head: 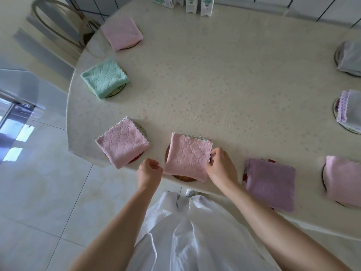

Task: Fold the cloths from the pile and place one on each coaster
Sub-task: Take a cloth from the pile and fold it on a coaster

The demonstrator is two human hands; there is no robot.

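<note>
A folded pink cloth (187, 156) lies on a round coaster (184, 178) at the table's near edge. My right hand (219, 165) pinches its right edge. My left hand (149, 170) is curled shut just left of the cloth, holding nothing, a small gap apart from it. Other folded cloths sit on coasters around the rim: pink (122, 33), green (104, 78), pink (122, 142), purple (270, 183), pink (342, 180), lilac-edged grey (349, 108) and grey (350, 57). No pile of unfolded cloths is in view.
The cream table (224, 85) is oval, its edge running close to my body. Several white cartons (192, 4) stand at the far edge. A metal-framed chair (58, 26) stands at the far left. Tiled floor lies left of the table.
</note>
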